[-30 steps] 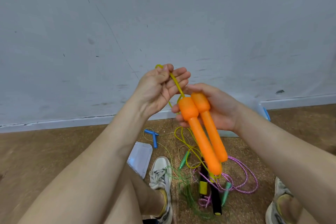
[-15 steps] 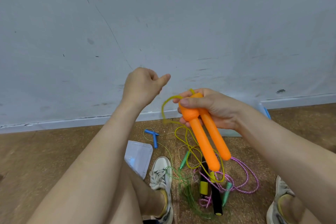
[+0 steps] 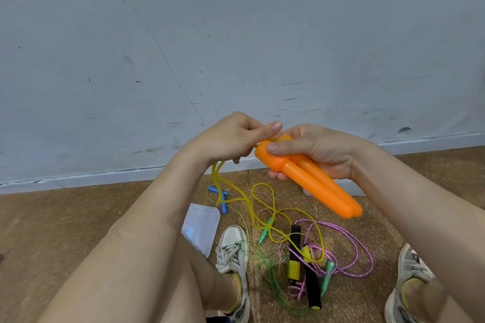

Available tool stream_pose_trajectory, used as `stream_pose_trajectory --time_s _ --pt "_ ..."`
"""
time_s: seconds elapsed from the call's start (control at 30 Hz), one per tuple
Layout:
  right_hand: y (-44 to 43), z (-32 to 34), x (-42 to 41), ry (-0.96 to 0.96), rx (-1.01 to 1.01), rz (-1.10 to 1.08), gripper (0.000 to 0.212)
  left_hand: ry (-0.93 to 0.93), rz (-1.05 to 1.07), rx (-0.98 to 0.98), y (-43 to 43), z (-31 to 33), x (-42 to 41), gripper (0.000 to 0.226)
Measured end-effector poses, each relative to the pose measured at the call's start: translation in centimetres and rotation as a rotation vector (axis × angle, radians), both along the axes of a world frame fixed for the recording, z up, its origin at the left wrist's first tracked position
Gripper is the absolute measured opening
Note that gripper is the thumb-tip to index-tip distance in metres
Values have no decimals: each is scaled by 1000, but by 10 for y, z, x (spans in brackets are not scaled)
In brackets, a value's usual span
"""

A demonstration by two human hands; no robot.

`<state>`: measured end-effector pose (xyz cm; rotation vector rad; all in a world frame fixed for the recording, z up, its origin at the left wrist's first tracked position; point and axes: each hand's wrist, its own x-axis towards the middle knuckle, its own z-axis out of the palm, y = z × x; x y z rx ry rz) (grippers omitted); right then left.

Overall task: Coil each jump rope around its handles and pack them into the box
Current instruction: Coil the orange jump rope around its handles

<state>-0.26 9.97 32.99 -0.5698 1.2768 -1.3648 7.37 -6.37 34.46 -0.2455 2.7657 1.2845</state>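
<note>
- The left hand (image 3: pixel 231 136) has come back beside the right hand (image 3: pixel 319 151), pinching the thin yellow plastic rope (image 3: pixel 262 214).
- Right hand grips the two orange plastic handles (image 3: pixel 312 182), side by side.

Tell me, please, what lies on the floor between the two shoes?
Head view: a tangle of green rope and purple rope, black-and-yellow handles and a green handle.
</note>
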Motion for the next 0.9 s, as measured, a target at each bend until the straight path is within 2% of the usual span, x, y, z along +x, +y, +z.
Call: stream_pose_trajectory --time_s 0.03,0.17,0.3,0.43,0.5,0.57,0.6,0.7,0.73,0.8,0.83,0.9 --pt "1 -1 -1 -4 -1 -4 15 8 28 -4 -2 1 0 48" --pt "7 -9 -7 51 42 23 51 174 232 28 -10 2 0 57" --pt "9 -13 3 142 98 53 51 340 389 105 -17 0 0 47" --pt "2 -20 23 385 160 74 61 452 495 154 -14 -2 -5 54" --pt "-3 -27 31 372 154 22 55 490 511 159 -10 -2 -7 58" --pt "-7 -31 39 285 125 -69 34 518 520 81 -11 -4 -9 59" --pt "-9 -32 41 319 132 -121 27 527 525 21 -12 -4 -8 58" --pt "-12 -34 37 722 243 -268 23 492 552 -83 -16 -4 -8 42" --pt "-12 -34 35 779 254 -299 21 472 528 -87 -16 -2 -7 31" --pt "-10 -34 28 727 240 -315 20 426 405 -82 -14 -1 -4 18" --pt "-9 -33 26 671 242 -306 22 404 337 -87 -13 -1 -3 24" --pt "-5 -31 21 533 264 -264 27 373 274 -74 -10 -3 -2 49"
